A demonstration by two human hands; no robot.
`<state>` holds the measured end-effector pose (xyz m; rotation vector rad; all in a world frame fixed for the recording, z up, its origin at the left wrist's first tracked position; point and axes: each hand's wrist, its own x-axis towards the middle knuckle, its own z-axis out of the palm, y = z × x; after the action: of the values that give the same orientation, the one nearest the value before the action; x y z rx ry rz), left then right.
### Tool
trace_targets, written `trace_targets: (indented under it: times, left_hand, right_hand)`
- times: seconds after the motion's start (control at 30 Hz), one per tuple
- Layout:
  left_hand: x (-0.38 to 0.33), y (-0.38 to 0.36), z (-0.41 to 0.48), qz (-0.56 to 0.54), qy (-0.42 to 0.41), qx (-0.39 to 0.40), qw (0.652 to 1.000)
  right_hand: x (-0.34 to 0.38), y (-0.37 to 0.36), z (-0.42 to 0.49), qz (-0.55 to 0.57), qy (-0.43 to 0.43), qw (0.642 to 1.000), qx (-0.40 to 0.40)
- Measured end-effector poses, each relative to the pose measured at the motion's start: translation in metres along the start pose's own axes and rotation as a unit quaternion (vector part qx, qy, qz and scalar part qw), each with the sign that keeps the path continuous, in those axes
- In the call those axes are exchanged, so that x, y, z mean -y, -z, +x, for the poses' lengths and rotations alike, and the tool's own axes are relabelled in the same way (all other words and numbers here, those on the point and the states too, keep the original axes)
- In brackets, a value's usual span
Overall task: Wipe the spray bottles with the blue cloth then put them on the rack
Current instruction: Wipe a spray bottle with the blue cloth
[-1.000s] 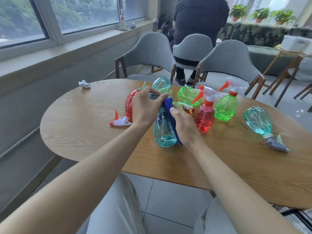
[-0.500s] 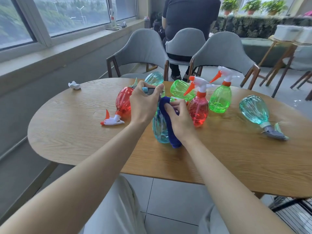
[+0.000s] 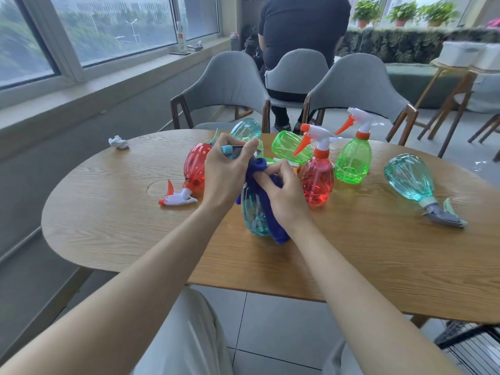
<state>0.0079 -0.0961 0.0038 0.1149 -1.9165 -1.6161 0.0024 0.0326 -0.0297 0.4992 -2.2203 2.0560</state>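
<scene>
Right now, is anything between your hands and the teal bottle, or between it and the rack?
Nothing visible. The left hand grips the sprayer of the teal bottle; the right hand holds the blue cloth against it. The wire rack shows at lower right, past the table edge; no bottle stands between.

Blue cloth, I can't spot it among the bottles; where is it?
Head view, centre: the blue cloth drapes the teal bottle under the right hand, just left of the upright red bottle.

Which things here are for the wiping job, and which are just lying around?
For the job: held teal bottle, blue cloth, standing red bottle, standing green bottle, lying teal bottle.
Just lying about: crumpled tissue, grey chairs, potted plants.
</scene>
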Motion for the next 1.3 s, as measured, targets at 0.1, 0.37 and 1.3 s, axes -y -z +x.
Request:
trace_targets:
  times: [0.1, 0.37, 1.3]
  left_hand:
    - [-0.002, 0.003, -0.001, -0.024, 0.002, 0.016, 1.0]
    - [-0.003, -0.005, -0.006, -0.011, -0.037, 0.038, 0.999]
    - [-0.016, 0.0, -0.023, 0.01, -0.024, 0.137, 0.99]
  right_hand:
    - [-0.004, 0.005, 0.008, 0.069, -0.056, 0.996, -0.002]
    - [-0.013, 0.0, -0.025, -0.038, 0.071, 0.997, -0.01]
    - [0.019, 0.026, 0.018, 0.035, 0.053, 0.998, 0.003]
